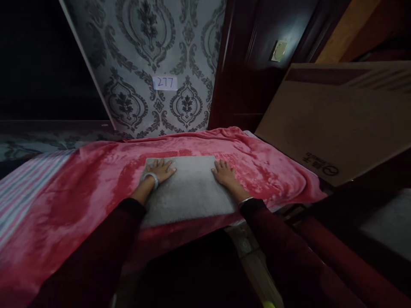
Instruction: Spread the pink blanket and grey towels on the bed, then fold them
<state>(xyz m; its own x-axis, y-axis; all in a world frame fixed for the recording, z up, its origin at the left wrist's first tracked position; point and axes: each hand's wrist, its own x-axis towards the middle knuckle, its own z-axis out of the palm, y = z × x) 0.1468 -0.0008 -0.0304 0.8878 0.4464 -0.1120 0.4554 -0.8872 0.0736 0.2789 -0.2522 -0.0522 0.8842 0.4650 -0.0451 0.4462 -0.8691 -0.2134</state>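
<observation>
A grey, soft-looking rectangular mat (192, 188) lies flat on a pink and red plush blanket (105, 184). My left hand (160, 171) rests palm down on the mat's far left corner, fingers spread, with a pale bangle on the wrist. At the far right corner, my right hand (224, 173) lies flat with its fingers apart, partly on the mat's edge and partly on the blanket. Neither hand grips anything.
A large cardboard box (340, 124) leans at the right. Behind the blanket stand a patterned wall with a "277" label (165, 82) and a dark door (244, 64). A dark screen (48, 64) is at the left, above a striped cloth (25, 184).
</observation>
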